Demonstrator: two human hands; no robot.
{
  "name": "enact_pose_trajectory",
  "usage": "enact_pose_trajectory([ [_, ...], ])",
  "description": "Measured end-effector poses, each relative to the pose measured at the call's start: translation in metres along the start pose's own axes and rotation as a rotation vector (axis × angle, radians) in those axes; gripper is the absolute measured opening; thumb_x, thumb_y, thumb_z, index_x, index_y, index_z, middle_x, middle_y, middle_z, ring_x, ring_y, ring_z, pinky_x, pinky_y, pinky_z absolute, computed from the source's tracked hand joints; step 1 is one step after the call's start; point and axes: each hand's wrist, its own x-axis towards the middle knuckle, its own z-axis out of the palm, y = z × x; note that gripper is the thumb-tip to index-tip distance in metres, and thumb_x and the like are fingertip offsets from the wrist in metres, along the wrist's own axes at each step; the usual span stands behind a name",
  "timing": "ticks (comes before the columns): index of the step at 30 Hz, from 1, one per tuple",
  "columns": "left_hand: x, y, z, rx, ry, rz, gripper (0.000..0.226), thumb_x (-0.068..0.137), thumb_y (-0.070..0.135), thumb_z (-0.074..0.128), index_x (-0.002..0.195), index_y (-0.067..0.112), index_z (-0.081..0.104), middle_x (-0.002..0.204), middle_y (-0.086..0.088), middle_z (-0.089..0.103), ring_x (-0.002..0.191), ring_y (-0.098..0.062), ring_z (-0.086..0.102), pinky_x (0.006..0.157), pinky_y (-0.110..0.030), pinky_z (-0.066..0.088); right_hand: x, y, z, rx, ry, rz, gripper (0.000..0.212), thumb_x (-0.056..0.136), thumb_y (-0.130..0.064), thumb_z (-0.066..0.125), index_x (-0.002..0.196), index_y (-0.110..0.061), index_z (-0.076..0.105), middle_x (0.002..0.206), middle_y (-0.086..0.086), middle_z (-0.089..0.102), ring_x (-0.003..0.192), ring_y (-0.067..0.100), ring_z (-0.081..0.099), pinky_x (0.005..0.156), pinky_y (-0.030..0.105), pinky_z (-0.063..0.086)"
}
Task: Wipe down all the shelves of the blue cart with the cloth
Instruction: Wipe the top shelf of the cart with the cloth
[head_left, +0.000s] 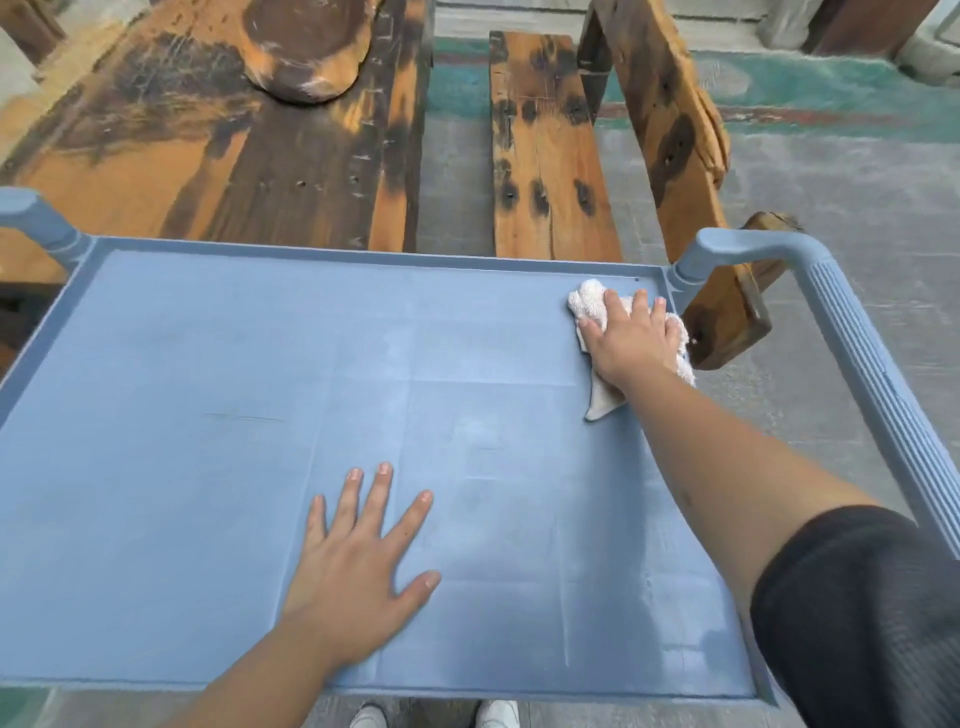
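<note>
the right hand presses the white cloth into the top shelf's far corner, its grip flat on the cloth; the left hand lies splayed, grip wide and empty; the bunched cloth could skip the raised rim, and the unseen lower shelves may be missed

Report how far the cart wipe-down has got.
Looks done: nothing can be confirmed; the top shelf shows faint streaks, but whether from wiping is unclear. In hand: the right hand presses the white cloth flat into the shelf's far right corner, while the left hand rests spread on the near part. Left: the lower shelves are out of view, so presumably still to do.
</note>
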Motion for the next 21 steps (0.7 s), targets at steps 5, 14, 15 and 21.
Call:
enact_pose_trajectory([
  [5, 0.002, -0.002, 0.007, -0.009, 0.046, -0.006, 0.078, 0.077, 0.073, 0.043, 0.148, 0.044, 0.025, 0.160, -0.009, 0.023, 0.146, -0.035, 0.017, 0.111, -0.057, 0.014, 0.038, -0.015, -0.002, -0.024, -0.007, 0.002, 0.067, 0.093, -0.065, 0.023, 0.153, -0.035, 0.017, 0.164, 0.008, 0.007, 0.149, 0.032, 0.002, 0.118, 0.052, -0.001],
  [14, 0.001, 0.002, -0.002, -0.050, -0.021, -0.040, 0.080, 0.079, 0.075, 0.033, 0.150, 0.045, 0.012, 0.163, -0.008, 0.006, 0.149, -0.034, 0.002, 0.115, -0.059, 0.007, -0.032, -0.098, 0.023, -0.079, -0.116, -0.399, 0.065, 0.088, -0.067, 0.031, 0.149, -0.045, 0.021, 0.162, -0.004, 0.017, 0.149, 0.026, 0.011, 0.114, 0.060, 0.001],
  [15, 0.003, 0.005, -0.004, -0.062, -0.030, -0.044, 0.081, 0.079, 0.075, 0.032, 0.150, 0.044, 0.008, 0.163, -0.007, 0.001, 0.149, -0.033, -0.003, 0.115, -0.059, 0.004, -0.052, -0.115, 0.031, -0.084, -0.126, -0.458, 0.065, 0.087, -0.066, 0.032, 0.149, -0.045, 0.022, 0.162, -0.004, 0.017, 0.149, 0.025, 0.010, 0.114, 0.061, 0.001],
  [21, 0.000, -0.018, -0.020, -0.956, -0.036, -0.185, 0.099, 0.075, 0.065, 0.042, 0.153, 0.025, -0.006, 0.157, 0.021, 0.011, 0.145, 0.002, 0.004, 0.120, -0.034, 0.000, -0.164, -0.159, 0.060, -0.034, -0.235, -0.621, 0.066, 0.089, -0.057, 0.041, 0.150, -0.042, 0.021, 0.163, -0.003, 0.012, 0.150, 0.022, 0.004, 0.117, 0.056, -0.002],
])
